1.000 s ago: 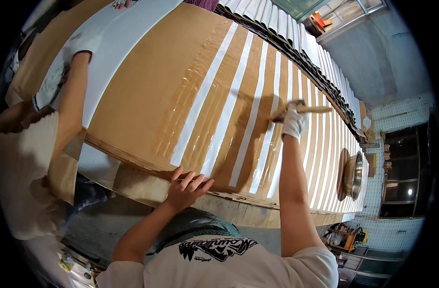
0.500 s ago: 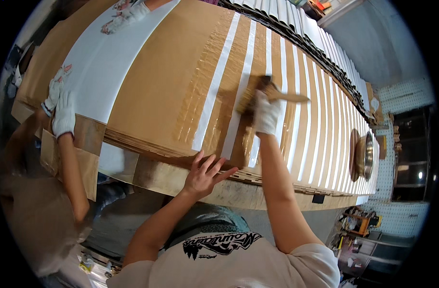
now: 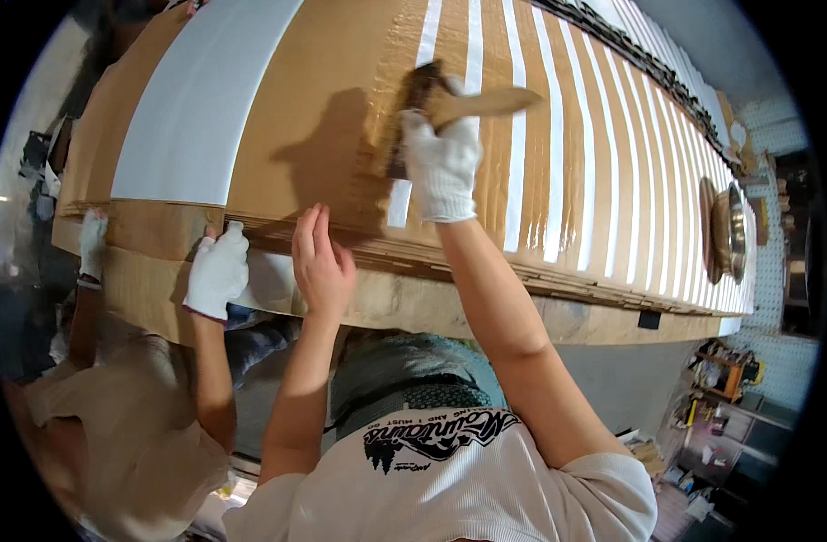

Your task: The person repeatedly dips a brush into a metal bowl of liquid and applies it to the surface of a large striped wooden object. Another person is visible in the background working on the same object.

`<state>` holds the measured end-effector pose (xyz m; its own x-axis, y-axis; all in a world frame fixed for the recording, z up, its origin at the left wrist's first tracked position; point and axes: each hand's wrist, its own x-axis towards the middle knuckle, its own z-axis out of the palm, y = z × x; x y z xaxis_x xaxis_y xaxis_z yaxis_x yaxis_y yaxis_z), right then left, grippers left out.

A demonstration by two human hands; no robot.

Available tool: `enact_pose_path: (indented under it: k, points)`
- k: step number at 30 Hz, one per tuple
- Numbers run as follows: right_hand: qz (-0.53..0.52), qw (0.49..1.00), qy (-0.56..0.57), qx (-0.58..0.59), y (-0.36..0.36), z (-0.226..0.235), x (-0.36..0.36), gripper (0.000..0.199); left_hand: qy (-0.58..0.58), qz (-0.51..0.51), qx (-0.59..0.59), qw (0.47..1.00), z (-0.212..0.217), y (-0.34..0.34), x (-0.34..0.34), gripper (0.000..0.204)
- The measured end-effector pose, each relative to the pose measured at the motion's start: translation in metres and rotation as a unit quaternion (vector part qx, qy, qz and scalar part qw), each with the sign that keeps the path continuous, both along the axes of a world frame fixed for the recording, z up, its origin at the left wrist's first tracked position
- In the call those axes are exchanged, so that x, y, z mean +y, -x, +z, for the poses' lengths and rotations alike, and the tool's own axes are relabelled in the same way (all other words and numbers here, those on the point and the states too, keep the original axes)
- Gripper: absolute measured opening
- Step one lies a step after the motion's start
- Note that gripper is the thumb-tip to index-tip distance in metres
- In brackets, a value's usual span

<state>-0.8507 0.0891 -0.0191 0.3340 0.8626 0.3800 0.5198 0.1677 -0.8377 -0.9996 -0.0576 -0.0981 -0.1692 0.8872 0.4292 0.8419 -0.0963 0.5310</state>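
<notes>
My right hand [image 3: 445,167], in a white knit glove, grips a wide brush with a wooden handle [image 3: 495,102]. Its dark bristle end lies over a white strip [image 3: 398,203] on the stack of brown sheets [image 3: 296,77]. Around and to the right of the brush, the brown surface looks wet and glossy. My left hand [image 3: 324,266] is bare, fingers stretched out close together, at the near edge of the stack; whether it presses on the edge I cannot tell. More white strips [image 3: 556,154] run side by side toward the right.
To the left, a co-worker's gloved hands [image 3: 217,275] are at the stack's near edge, by a broad white sheet [image 3: 192,108]. A shiny metal bowl [image 3: 737,235] stands at the right end. Cluttered shelves [image 3: 725,379] are at the lower right.
My right hand and the brush have moved left and farther away across the strips. My left hand has shifted left, its fingers closer together. The co-worker's hands have come down to the near edge.
</notes>
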Motion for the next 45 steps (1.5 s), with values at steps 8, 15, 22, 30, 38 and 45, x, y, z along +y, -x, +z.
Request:
enact_pose_path:
  k: [8,15,22,30,38,45]
  points:
    - [-0.001,0.997,0.076,0.028,-0.113,-0.043,-0.044,0.057,0.002,-0.02,0.112,0.994,-0.025,0.014,0.002,0.058]
    - [-0.166,0.98,0.08,-0.073,-0.164,-0.031,-0.056,0.035,-0.022,-0.012,0.098,0.995,-0.037,0.016,0.003,0.058]
    - [0.025,0.995,0.099,0.002,-0.005,-0.038,-0.046,0.055,0.019,-0.028,0.143,0.989,-0.025,0.008,0.006,0.062]
    - [-0.091,0.991,0.1,-0.02,-0.202,-0.034,-0.083,0.051,0.022,0.0,0.134,0.991,-0.03,0.006,0.0,0.063]
    - [-0.184,0.963,0.178,-0.083,-0.301,-0.003,-0.1,0.046,0.004,-0.01,0.133,0.991,-0.016,-0.075,-0.015,0.07]
    - [-0.111,0.986,0.123,-0.001,-0.321,-0.048,-0.105,0.063,0.004,-0.157,0.138,0.978,-0.009,-0.235,-0.036,0.061]
